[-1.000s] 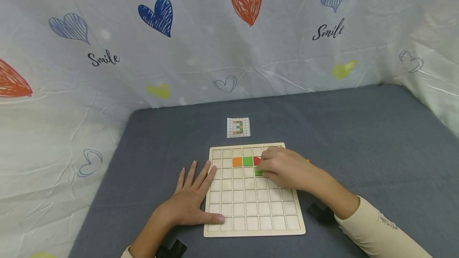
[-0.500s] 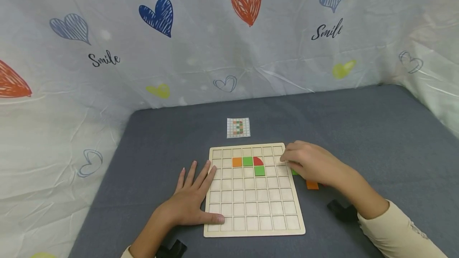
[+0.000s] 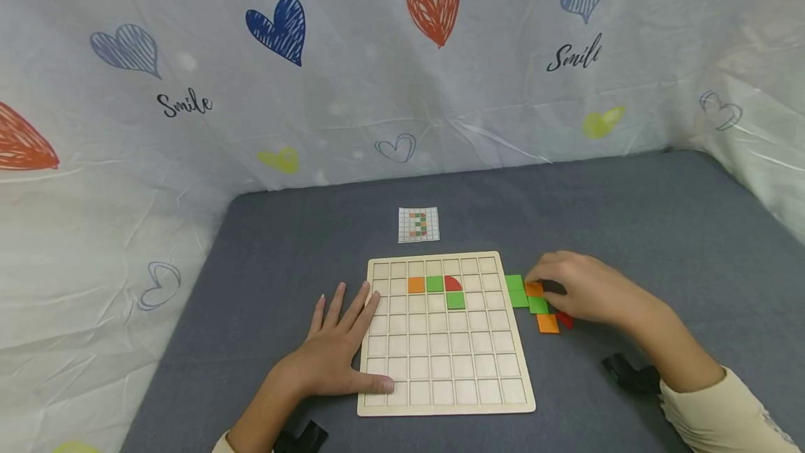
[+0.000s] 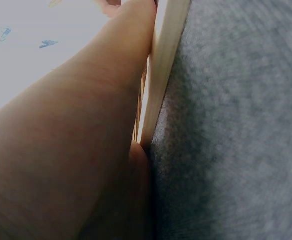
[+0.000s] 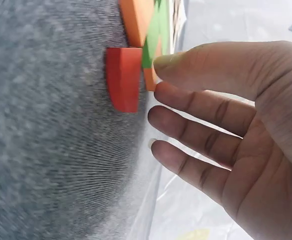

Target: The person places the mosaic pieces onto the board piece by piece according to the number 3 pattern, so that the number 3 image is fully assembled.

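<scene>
My left hand (image 3: 333, 362) lies spread on the left side of a square wooden grid board (image 3: 440, 372), the thumb across its lower left cells. In the board sit an orange square tile (image 3: 416, 285), two green square tiles (image 3: 434, 284) and a red quarter-round tile (image 3: 452, 283). To the right of the board, my right hand (image 3: 581, 289) has thumb and index fingertips at an orange tile (image 3: 534, 289) lying among loose tiles. The right wrist view shows the thumb tip overlapping this orange tile (image 5: 150, 80) and the other fingers loosely bent. The left wrist view shows mainly the forearm and the board's edge (image 4: 158, 85).
Beside the board lie several green tiles (image 3: 514, 282), another orange tile (image 3: 548, 324) and a red tile (image 5: 123, 80) partly under the right hand. A small printed pattern card (image 3: 418, 224) lies behind the board on the grey cloth (image 3: 302, 229). A patterned white curtain (image 3: 352, 75) surrounds the table.
My right hand has left the green tile below the red one on the board and moved right to the loose tiles, uncovering several of them. The left hand has stayed still.
</scene>
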Action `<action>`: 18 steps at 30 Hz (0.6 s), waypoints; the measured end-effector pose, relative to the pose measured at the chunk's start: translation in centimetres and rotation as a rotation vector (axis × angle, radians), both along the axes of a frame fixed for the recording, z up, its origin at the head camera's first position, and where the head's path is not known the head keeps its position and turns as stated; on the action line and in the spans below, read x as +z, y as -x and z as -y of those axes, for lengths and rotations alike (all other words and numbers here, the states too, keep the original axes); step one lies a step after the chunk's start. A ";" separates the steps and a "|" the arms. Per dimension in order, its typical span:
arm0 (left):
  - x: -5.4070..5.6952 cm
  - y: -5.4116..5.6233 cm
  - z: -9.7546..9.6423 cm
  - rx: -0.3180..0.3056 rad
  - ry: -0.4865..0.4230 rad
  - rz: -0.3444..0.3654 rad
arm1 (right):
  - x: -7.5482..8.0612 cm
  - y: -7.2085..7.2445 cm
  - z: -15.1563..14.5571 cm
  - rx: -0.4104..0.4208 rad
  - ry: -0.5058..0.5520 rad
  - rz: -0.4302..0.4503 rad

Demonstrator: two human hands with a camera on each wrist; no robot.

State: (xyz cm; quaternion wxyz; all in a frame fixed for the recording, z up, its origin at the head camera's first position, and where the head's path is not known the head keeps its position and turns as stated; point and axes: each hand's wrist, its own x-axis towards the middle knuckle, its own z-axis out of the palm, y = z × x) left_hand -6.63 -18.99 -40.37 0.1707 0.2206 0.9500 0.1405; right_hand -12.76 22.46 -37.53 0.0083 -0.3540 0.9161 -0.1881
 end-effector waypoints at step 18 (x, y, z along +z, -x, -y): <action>0.3 -0.1 0.0 0.001 -0.002 0.001 | -0.5 0.1 0.2 -0.014 -0.018 -0.046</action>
